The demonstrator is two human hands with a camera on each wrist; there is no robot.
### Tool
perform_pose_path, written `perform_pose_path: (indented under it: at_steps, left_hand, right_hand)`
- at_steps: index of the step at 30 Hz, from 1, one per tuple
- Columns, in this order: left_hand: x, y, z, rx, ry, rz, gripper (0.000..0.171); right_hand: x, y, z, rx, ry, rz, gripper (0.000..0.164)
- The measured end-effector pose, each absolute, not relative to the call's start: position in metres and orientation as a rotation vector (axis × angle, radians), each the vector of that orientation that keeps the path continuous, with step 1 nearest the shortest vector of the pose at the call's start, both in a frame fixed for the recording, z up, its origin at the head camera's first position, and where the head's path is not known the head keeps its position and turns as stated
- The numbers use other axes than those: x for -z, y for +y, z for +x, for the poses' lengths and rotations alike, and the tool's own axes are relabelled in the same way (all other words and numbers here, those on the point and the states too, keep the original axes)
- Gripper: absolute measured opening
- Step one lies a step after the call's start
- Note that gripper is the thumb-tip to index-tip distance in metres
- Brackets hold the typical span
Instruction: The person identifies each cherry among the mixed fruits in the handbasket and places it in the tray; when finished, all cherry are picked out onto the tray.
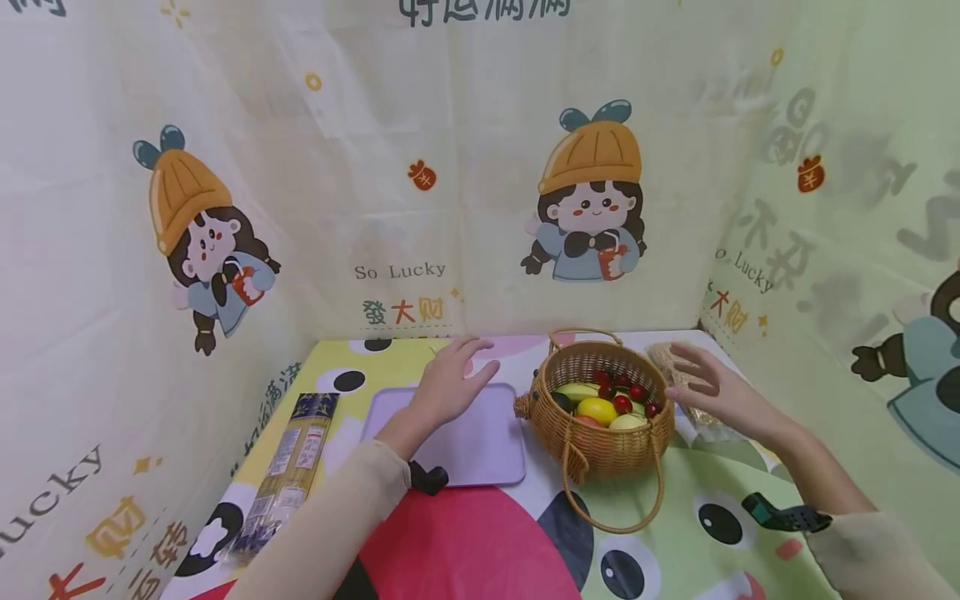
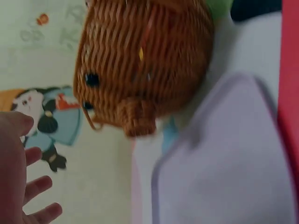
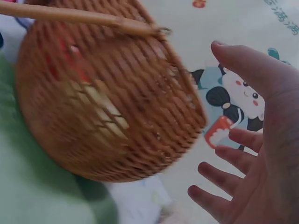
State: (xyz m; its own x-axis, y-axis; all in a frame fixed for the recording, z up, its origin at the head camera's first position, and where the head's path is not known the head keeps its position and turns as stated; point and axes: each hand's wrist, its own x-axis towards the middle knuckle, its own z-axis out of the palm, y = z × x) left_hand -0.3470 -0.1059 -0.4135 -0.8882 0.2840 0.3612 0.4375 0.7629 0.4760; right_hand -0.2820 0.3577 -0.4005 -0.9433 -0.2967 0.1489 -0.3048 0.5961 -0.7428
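Observation:
A wicker basket (image 1: 600, 446) with two loop handles stands right of centre, holding a lemon (image 1: 597, 410), several cherries (image 1: 622, 404) and other fruit. In the left wrist view the basket (image 2: 145, 51) shows a woven snout and dark eyes. My left hand (image 1: 450, 379) hovers over the lilac tray (image 1: 480, 442), fingers apart and holding nothing. Beside the basket's right rim is my right hand (image 1: 708, 383), its fingers spread and nothing in them. In the right wrist view this hand (image 3: 243, 154) stays apart from the basket's side.
A long clear packet of noodle-like sticks (image 1: 288, 467) lies at the left of the table. Behind my right hand, partly hidden, lies another clear bag (image 1: 667, 358) of pale contents. Printed cloth walls (image 1: 480, 208) rise at the back and both sides.

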Motion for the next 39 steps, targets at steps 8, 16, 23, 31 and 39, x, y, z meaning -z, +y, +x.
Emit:
perform_pose_path:
  at_steps: [8, 16, 23, 31, 39]
  left_hand:
    - [0.424, -0.075, -0.321, 1.322, -2.519, -0.624, 0.037]
    - [0.412, -0.046, -0.316, 1.516, -2.421, -0.79, 0.032]
    - [0.394, -0.023, -0.333, 1.432, -2.629, -1.023, 0.023]
    - [0.373, 0.007, -0.371, 1.144, -2.875, -1.253, 0.024]
    - [0.365, 0.049, -0.389, 1.081, -3.066, -1.37, 0.031]
  right_hand:
    - [0.445, 0.338, -0.264, -1.504, -2.664, 0.579, 0.084]
    - [0.457, 0.33, -0.258, -1.53, -2.622, 0.513, 0.083]
    - [0.46, 0.323, -0.259, -1.472, -2.644, 0.436, 0.084]
    - [0.461, 0.315, -0.257, -1.522, -2.595, 0.409, 0.088]
    - [0.462, 0.318, -0.255, -1.543, -2.548, 0.414, 0.086]
